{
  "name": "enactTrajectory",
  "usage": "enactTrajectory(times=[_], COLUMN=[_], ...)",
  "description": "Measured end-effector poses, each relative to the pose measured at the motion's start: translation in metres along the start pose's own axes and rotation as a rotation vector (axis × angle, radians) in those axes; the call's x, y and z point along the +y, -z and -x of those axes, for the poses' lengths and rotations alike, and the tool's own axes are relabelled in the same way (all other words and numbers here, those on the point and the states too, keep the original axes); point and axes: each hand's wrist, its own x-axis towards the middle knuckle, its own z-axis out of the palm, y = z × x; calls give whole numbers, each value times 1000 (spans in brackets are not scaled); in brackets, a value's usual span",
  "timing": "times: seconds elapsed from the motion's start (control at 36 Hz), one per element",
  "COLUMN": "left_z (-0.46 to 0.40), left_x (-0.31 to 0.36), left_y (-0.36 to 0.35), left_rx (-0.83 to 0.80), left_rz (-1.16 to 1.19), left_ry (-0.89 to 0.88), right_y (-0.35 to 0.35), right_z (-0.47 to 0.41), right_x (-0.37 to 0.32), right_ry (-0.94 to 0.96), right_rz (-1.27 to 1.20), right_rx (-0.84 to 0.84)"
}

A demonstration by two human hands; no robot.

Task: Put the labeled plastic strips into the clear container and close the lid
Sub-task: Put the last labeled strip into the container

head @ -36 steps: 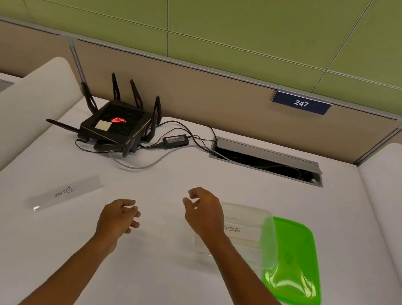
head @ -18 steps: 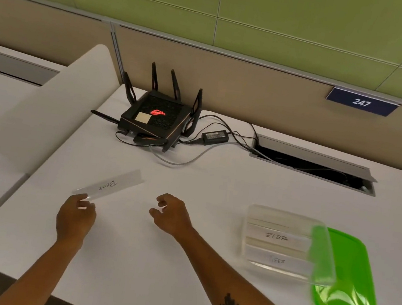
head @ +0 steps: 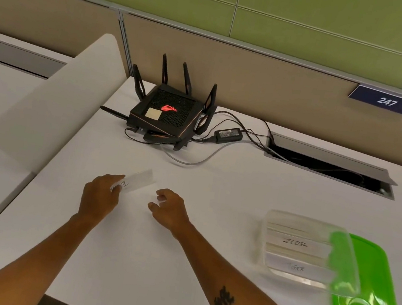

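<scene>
My left hand (head: 101, 195) grips one end of a clear labeled plastic strip (head: 139, 178), lifted a little off the white desk. Beside it, my right hand (head: 170, 207) hovers with curled fingers apart and holds nothing. Far to the right sits the clear container (head: 288, 224) without its lid. Inside lie strips marked ZEBRA (head: 295, 242) and TIGER (head: 296, 268). The green lid (head: 375, 301) lies flat on the desk, partly under the container's right side.
A black router with antennas (head: 166, 114) and its power brick (head: 228, 135) with cables sit at the back of the desk (head: 128, 258). An open cable hatch (head: 329, 168) lies behind the container. A white divider panel (head: 54, 106) stands along the left edge.
My left hand reached left to the strip on the desk and took hold of it; the strip now sits raised in my fingers. The camera view swung left.
</scene>
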Motion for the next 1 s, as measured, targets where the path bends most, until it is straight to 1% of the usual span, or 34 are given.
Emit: enactTrajectory(times=[0.22,0.31,0.39,0.53,0.67,0.81,0.92,1.0], left_z=[-6,-5,-3,-3,2,15,27,38], left_x=[10,18,34,77,121,163,198,225], left_y=[-3,-4,-1,10,15,11,4,1], left_rx=[-51,-31,25,97,108,78,48,19], left_rz=[76,143,298,666,941,1199,1290,1351], left_ry=[85,133,200,424,579,644,650,651], right_y=[5,10,16,32,55,84,111,131], right_z=[6,12,19,32,52,74,92,105], right_x=[9,7,4,1,6,15,19,26], right_ry=[-25,-33,-35,-23,-39,-72,-95,-73], right_rz=[-36,-77,-118,-193,-320,-496,-649,-742], right_rx=[42,65,75,73,76,67,96,121])
